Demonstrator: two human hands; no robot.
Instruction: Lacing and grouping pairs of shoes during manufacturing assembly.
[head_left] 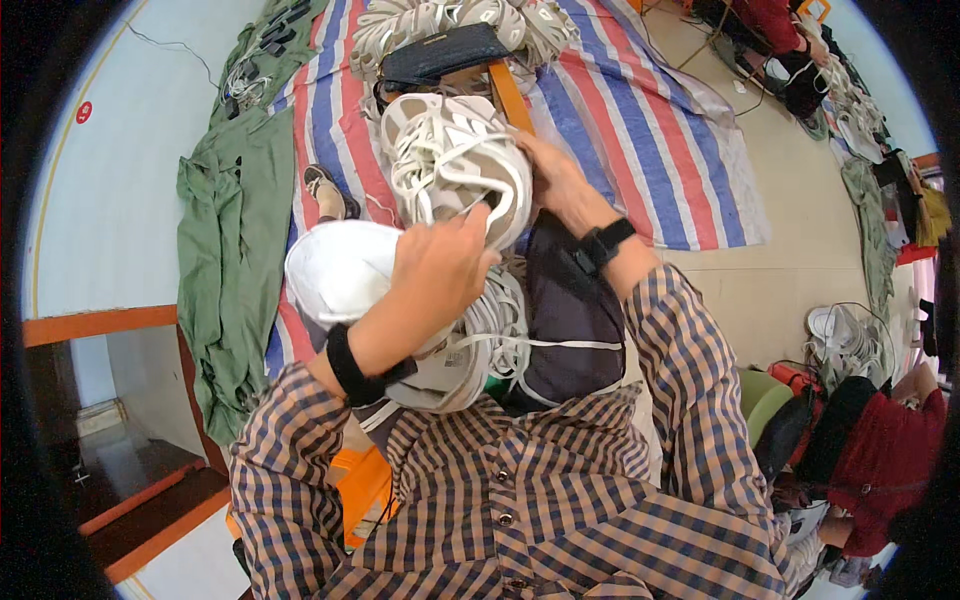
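A striped red, white and blue tarp (pixel 640 120) covered the floor ahead, and on its far end lay a heap of pale strappy sandals (pixel 450 20) with a flat black case (pixel 440 55) resting against them. To the left a crumpled green cloth (pixel 225 250) ran along the tarp's edge beside the pale blue wall (pixel 110 200).

No true container showed; the nearest thing to one was the person's lap, where a white rounded bag (pixel 340 265) and a loose bundle of white straps (pixel 490 330) sat piled on dark fabric (pixel 570 310).

Above that pile the white strappy sandal (pixel 455 160) was held up between both hands — the left hand (pixel 440 265) gripped its lower edge with fingers closed around a strap, and the right hand (pixel 560 185) clasped its right side, fingers curled behind it. The sandal hid much of an orange strap (pixel 508 95) behind it. Each wrist wore a black band.

At the right edge another person in red (pixel 890 460) sat near a wire fan (pixel 850 340), well apart from the hands.
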